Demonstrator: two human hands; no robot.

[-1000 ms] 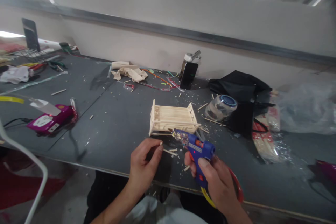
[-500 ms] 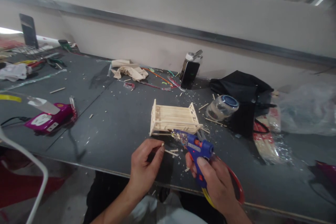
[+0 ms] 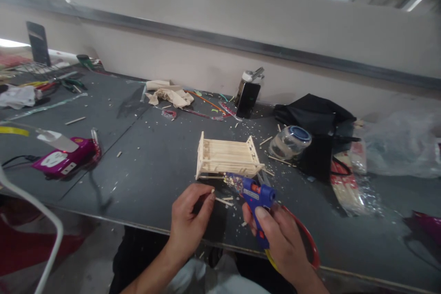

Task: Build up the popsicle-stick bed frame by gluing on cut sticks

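My right hand (image 3: 279,234) grips a blue hot glue gun (image 3: 257,195), its nozzle end crusted with bits and pointing up-left. Just beyond the nozzle stands a small wooden stick model (image 3: 227,154), shaped like a little bed with upright end frames. My left hand (image 3: 191,213) pinches a short piece of wooden stick (image 3: 212,191) between thumb and forefinger, below the model's front left. Most of that piece is hidden by the fingers. Loose cut sticks (image 3: 223,201) lie on the table between the two hands.
A clear jar with a blue lid (image 3: 291,142) stands right of the model, beside a black bag (image 3: 317,138) and packed sticks (image 3: 347,183). A phone (image 3: 248,100) leans at the back. A purple power strip (image 3: 67,158) sits left on the grey table (image 3: 155,165).
The glue gun in my right hand has shifted slightly left and down, its nozzle dropping from the model's front edge. My left hand stays nearly still with the stick piece.
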